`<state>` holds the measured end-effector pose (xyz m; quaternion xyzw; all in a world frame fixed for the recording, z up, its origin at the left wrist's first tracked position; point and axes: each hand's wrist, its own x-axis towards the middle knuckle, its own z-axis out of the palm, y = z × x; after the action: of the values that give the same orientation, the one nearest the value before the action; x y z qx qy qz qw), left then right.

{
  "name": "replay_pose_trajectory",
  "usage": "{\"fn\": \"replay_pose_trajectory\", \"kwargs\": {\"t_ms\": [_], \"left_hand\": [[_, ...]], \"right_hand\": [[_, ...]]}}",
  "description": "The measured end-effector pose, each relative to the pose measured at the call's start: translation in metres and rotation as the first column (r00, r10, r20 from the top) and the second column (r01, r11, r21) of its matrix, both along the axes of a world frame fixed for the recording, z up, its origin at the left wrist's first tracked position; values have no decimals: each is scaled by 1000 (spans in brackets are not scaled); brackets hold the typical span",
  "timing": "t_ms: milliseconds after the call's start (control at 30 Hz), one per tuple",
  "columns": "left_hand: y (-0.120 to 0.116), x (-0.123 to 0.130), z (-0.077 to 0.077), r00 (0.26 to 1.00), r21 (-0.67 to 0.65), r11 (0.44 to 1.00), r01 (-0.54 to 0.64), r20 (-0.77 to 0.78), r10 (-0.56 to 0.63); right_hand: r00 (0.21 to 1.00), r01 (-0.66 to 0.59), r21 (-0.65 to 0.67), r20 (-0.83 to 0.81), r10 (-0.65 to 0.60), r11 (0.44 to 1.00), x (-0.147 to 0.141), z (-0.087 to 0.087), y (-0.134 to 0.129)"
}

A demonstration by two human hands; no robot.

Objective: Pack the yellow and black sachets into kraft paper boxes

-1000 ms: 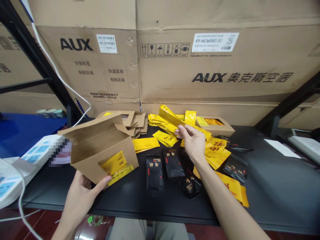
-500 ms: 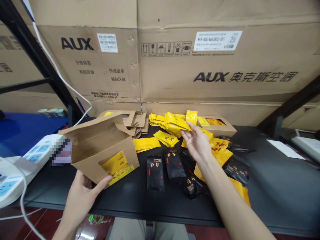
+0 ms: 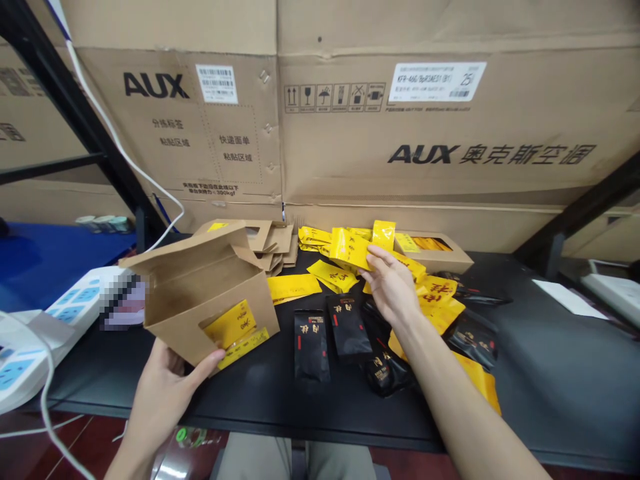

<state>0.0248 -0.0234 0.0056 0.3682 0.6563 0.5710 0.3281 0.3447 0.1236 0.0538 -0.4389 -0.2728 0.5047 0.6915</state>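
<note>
My left hand [image 3: 173, 380] grips the lower front of a brown cardboard box [image 3: 200, 287], tilted with its top open. Through the box's front window a yellow packet [image 3: 230, 325] shows. Over the pile, my right hand [image 3: 393, 283] pinches a yellow packet [image 3: 349, 248] by its right end. Under and around that hand lie more yellow packets [image 3: 440, 310], mixed with black packets [image 3: 475, 337]. Two black packets, one upright to my view [image 3: 311, 347] and one slightly turned [image 3: 349, 327], lie on the black table between my hands.
Flattened or folded brown boxes [image 3: 277, 243] lie at the back. A windowed box [image 3: 457, 257] with yellow contents sits at back right. White power strips [image 3: 80, 300] and a cable run along the left. Large cartons [image 3: 340, 173] form a wall behind. White paper [image 3: 567, 298] lies at right.
The yellow packet in my right hand has turned so its broad face shows, and that hand has shifted slightly. My left hand and the box stay nearly still.
</note>
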Motion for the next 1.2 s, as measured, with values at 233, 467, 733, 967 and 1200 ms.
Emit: {"fn": "replay_pose_trajectory", "kwargs": {"t_ms": [233, 467, 733, 967, 1200], "left_hand": [[-1, 1, 2, 1000, -3, 1000, 2, -26, -2], [0, 2, 3, 1000, 4, 1000, 11, -6, -11], [0, 1, 1, 1000, 13, 1000, 28, -8, -28], [2, -4, -2, 994, 56, 993, 103, -47, -101], [1, -7, -3, 988, 63, 986, 151, -41, -149]], "right_hand": [[827, -32, 118, 561, -40, 992, 0, -7, -5], [720, -112, 162, 693, -32, 980, 1, -8, -5], [728, -103, 305, 672, -138, 947, -5, -7, -11], [770, -158, 482, 607, -198, 862, -22, 27, -53], [680, -301, 762, 593, -431, 574, -62, 88, -98]]}}
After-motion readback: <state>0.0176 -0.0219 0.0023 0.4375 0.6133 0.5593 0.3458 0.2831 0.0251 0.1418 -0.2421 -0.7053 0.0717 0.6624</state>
